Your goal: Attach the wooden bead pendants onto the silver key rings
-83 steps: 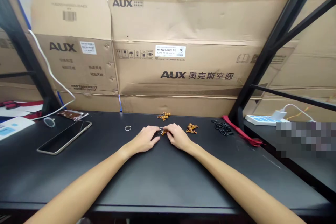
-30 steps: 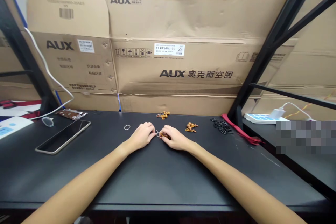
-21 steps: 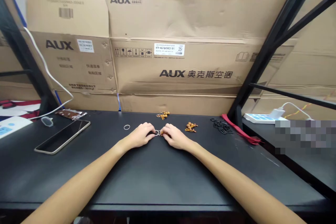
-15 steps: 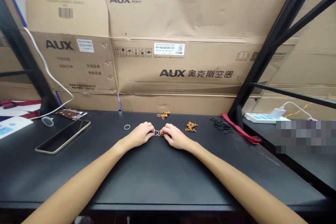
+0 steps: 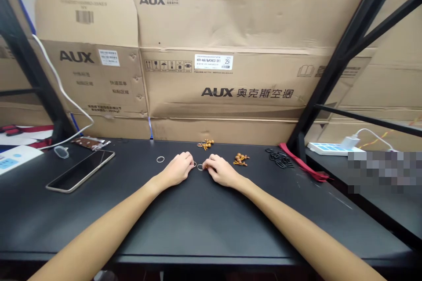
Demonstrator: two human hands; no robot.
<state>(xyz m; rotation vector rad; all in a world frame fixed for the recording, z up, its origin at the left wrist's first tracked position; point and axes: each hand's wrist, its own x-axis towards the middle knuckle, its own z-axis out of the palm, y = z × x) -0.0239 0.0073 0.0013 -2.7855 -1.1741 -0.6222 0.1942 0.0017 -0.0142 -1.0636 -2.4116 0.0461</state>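
Observation:
My left hand (image 5: 177,169) and my right hand (image 5: 220,171) rest on the black table (image 5: 211,224), fingertips facing each other a small gap apart. A small metal ring (image 5: 200,167) lies in that gap, nearer my right fingertips. Something small and metallic (image 5: 194,164) shows at my left fingertips, too small to identify. The fingers of both hands are curled, and I cannot tell whether either pinches anything. A wooden gourd charm cluster (image 5: 205,144) lies beyond the hands, and another (image 5: 241,159) lies to the right of my right hand.
A loose metal ring (image 5: 160,159) lies left of my hands. Several black rings (image 5: 279,159) lie to the right, beside a red strap (image 5: 302,162). A phone (image 5: 80,171) lies at left. Cardboard boxes (image 5: 214,52) stand along the table's far edge.
My hands have drawn slightly apart, and my right hand has moved right of the ring. The brown charm piece seen between my fingers earlier no longer shows.

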